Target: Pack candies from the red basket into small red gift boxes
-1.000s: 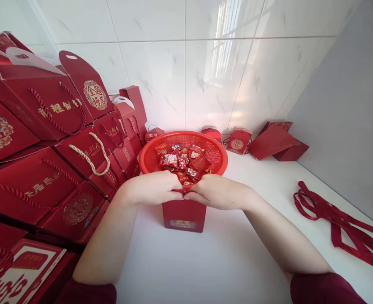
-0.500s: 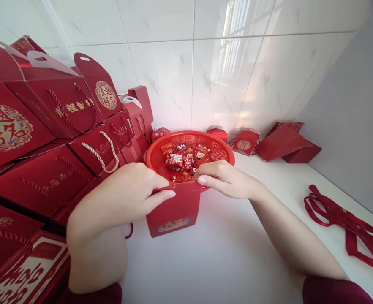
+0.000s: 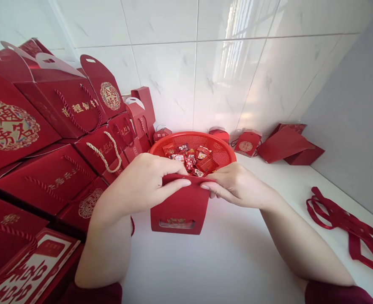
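A small red gift box [image 3: 180, 209] with a little window on its front is held above the white counter [image 3: 230, 257]. My left hand [image 3: 145, 183] pinches the box's top edge from the left, thumb on the front. My right hand [image 3: 237, 183] pinches the same top edge from the right. Just behind the box stands a red plastic basket [image 3: 222, 147] with several wrapped candies [image 3: 192, 158] in it.
Stacked red gift boxes with rope handles [image 3: 47, 139] fill the left side. Small red boxes [image 3: 246, 143] and flat red bags [image 3: 287, 145] lie along the tiled wall. Dark red ribbons [image 3: 344, 223] lie at the right on the counter.
The hands drew apart along the box's top and came back together, and the box has been lifted and tilted off the counter. The camera shifted slightly left.
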Available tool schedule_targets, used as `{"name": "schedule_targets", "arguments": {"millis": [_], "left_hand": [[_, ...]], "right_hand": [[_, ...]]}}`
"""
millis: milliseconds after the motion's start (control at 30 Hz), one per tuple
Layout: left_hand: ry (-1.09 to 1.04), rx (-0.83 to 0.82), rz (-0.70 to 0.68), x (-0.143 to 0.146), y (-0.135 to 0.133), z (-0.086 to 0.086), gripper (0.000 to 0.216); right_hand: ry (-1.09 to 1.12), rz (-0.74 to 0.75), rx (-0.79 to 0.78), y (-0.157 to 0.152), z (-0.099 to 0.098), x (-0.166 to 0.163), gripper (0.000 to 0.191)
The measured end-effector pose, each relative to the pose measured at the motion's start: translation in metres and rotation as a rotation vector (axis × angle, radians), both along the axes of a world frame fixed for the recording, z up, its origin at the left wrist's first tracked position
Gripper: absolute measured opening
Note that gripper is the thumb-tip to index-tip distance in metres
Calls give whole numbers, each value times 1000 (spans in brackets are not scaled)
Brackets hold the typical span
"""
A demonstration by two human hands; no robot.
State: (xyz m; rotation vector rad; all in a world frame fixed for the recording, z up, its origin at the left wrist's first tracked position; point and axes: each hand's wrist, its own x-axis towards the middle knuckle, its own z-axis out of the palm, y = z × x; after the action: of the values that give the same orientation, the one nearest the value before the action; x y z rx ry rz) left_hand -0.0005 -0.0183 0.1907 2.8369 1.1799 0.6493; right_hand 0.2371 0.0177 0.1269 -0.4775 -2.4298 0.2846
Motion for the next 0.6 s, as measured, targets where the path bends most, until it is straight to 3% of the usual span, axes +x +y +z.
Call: {"name": "schedule_targets", "arguments": {"millis": [100, 267, 333, 400, 500, 567, 600], "left_hand": [[-170, 39, -16, 6, 4, -3, 6], [-588, 519, 45, 22, -1, -6, 20], [-648, 609, -35, 31, -6, -7, 23], [-651, 552, -207, 43, -11, -15, 22], [-568, 436, -533, 70, -14, -50, 13], [-499, 411, -665, 91, -12, -90, 19], [-360, 341, -742, 102, -11, -113, 19]], "right_hand": [[69, -32, 62, -4, 4, 4, 29], [295, -198, -88, 0, 17, 26, 29], [406, -262, -159, 2, 22, 36, 28], [489, -330, -161, 4, 26, 45, 29], [531, -454, -106, 6, 28, 54, 33], [539, -532, -112, 10, 27, 57, 35], [544, -564, -131, 13, 27, 58, 36]]}}
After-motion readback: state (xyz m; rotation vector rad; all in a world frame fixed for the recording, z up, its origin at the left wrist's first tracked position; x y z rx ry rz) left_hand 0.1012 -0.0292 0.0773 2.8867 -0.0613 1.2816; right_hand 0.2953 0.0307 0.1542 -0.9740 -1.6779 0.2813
